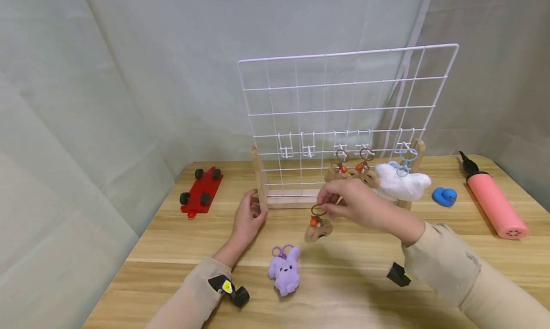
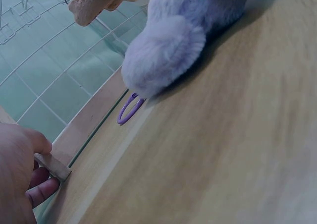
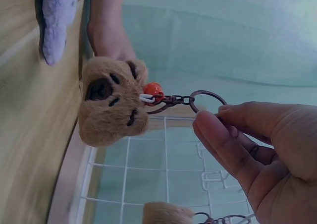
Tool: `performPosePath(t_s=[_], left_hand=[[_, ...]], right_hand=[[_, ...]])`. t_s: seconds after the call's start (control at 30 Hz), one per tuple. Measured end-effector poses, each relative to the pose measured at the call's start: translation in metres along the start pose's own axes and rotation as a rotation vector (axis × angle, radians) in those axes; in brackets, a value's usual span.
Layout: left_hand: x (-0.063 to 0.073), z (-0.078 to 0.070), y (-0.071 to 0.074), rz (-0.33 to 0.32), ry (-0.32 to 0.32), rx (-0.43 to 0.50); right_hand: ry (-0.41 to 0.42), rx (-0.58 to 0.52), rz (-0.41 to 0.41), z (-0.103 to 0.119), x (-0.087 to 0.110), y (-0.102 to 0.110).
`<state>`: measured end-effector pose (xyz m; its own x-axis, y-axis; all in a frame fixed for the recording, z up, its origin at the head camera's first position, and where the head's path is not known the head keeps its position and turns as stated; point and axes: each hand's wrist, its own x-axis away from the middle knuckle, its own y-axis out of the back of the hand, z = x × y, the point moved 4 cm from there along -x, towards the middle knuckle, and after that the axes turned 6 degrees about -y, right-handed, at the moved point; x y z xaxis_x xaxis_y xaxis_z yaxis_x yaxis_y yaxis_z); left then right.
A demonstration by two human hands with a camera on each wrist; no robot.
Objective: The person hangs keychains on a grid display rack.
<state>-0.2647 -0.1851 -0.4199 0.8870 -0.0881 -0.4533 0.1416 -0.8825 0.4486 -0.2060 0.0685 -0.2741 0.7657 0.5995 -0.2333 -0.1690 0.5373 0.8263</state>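
Observation:
My right hand (image 1: 350, 202) pinches the metal ring of a brown plush bear keychain (image 1: 319, 230) between thumb and finger. The bear (image 3: 111, 101) dangles from a short chain with an orange bell (image 3: 153, 90), in front of the white wire grid rack (image 1: 296, 113). My left hand (image 1: 247, 222) grips the wooden foot (image 2: 57, 167) at the rack's left end, thumb on one side and fingers curled under the other. On the table between my arms lies a purple plush keychain (image 1: 285, 274), face up, its purple rings pointing towards the rack.
Two brown plush keychains (image 1: 366, 177) and a white plush keychain (image 1: 404, 182) hang on the rack's right half. White hooks (image 1: 308, 150) sit on its left half. A red toy car (image 1: 202, 191) lies wheels up at left; a blue duck (image 1: 444, 196) and a pink pump (image 1: 496, 202) are at right.

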Motion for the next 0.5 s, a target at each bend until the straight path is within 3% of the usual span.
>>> performPosePath(t_s=[0.17, 0.5], left_hand=[[0.0, 0.001, 0.001, -0.009, 0.007, 0.006], [0.0, 0.001, 0.0, 0.002, 0.002, 0.012]], right_hand=[[0.016, 0.072, -0.06, 0.005, -0.008, 0.008], [-0.007, 0.037, -0.05, 0.012, -0.02, 0.018]])
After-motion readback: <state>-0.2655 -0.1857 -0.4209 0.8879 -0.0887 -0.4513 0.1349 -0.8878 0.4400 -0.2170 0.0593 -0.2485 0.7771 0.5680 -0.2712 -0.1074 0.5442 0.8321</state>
